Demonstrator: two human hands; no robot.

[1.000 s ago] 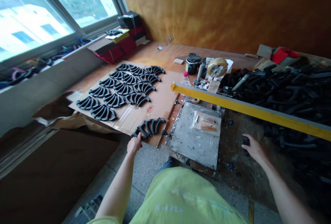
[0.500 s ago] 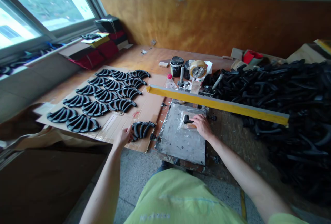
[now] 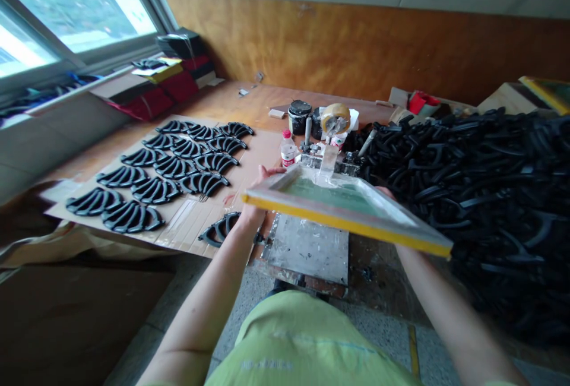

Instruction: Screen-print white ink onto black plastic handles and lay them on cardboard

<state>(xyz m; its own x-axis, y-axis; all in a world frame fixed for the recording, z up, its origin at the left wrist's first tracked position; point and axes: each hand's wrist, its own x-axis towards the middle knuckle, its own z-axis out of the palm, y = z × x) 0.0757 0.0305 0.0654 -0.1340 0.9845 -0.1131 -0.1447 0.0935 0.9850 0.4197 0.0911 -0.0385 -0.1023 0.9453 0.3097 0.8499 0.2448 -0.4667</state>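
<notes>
A screen frame [image 3: 329, 211] with a yellow front edge and greenish mesh hangs tilted over the grey metal plate [image 3: 307, 249]. My left hand [image 3: 258, 196] grips its left side, thumb near the top edge. At the frame's right side my right hand [image 3: 386, 192] is mostly hidden behind it; only a bit of the fingers shows, so its grasp is unclear. The back of the frame meets a metal clamp [image 3: 328, 160]. Left of the plate, a few curved black parts [image 3: 218, 230] lie on the cardboard [image 3: 187, 220], partly behind my left forearm.
Fanned rows of black parts [image 3: 167, 166] cover the cardboard's left. A large heap of black parts [image 3: 499, 196] fills the right. Behind the frame stand a red-capped bottle [image 3: 287, 149], a black-stained tub [image 3: 299, 116] and a tape roll [image 3: 335, 119].
The frame has swung down from its raised position. My left hand has left the black parts and taken its left side. My right hand has moved from the plate to the frame's right side.
</notes>
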